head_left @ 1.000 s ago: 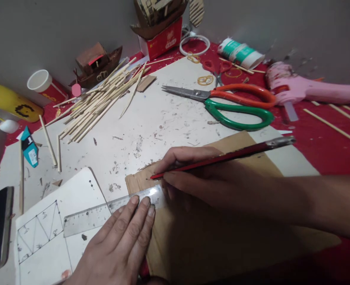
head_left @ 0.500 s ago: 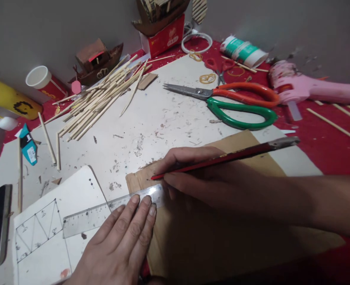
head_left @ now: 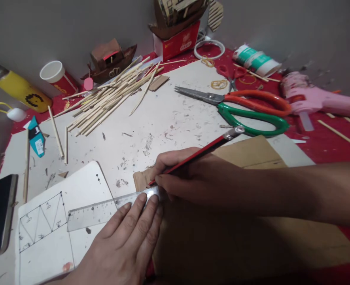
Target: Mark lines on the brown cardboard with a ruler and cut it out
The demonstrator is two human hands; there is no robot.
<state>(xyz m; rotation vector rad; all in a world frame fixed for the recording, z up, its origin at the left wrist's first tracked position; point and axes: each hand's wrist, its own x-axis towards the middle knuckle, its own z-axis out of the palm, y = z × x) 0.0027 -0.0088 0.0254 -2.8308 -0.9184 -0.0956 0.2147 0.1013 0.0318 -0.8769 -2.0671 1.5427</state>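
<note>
While the head view looks down, left hand flat, fingers together pressing clear ruler onto brown cardboard at the table's near edge, right hand fingers clamped on red pencil, tip at ruler's edge, scissors well beyond.

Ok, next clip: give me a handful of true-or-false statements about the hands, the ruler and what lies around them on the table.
1. The right hand holds a red pencil with its tip at the edge of the ruler. True.
2. The left hand presses its fingertips on the ruler. True.
3. The ruler lies wholly on the brown cardboard. False: one end reaches the cardboard and the rest lies across a white sheet with a drawn truss.
4. The scissors have two blue handles. False: one is orange, one green.
5. The wooden sticks stand upright in a cup. False: they lie in a loose pile on the board.
</note>
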